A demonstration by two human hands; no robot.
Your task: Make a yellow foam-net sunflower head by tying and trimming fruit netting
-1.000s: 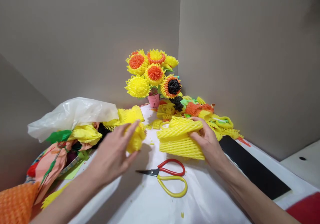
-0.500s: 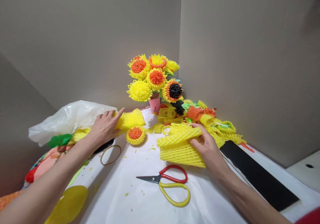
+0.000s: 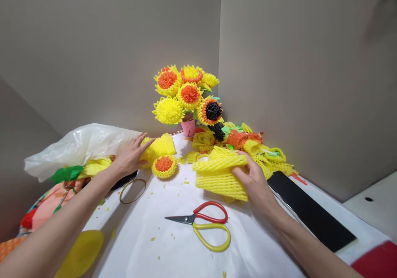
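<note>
My right hand (image 3: 250,174) grips a folded piece of yellow foam netting (image 3: 221,179) between thumb and fingers, just above the white table. On the left, my left hand (image 3: 132,156) has its fingers spread beside a roll of yellow netting (image 3: 161,146); whether they touch it I cannot tell. A foam flower head (image 3: 164,166) with an orange centre and yellow rim lies close to that hand. Between my arms rest scissors (image 3: 201,224) with one red and one yellow handle, blades to the left. A thin ring (image 3: 132,191) lies below my left hand.
A pink pot (image 3: 188,128) of foam sunflowers (image 3: 189,94) stands at the back corner. Coloured netting scraps (image 3: 242,139) are heaped to its right. A black flat device (image 3: 310,210) lies at right, a clear plastic bag (image 3: 83,143) at left. Grey walls rise behind.
The whole view has shifted slightly, moving most things a little left in the picture. My right hand keeps hold of the netting. My left hand stays by the yellow roll, fingers still spread.
</note>
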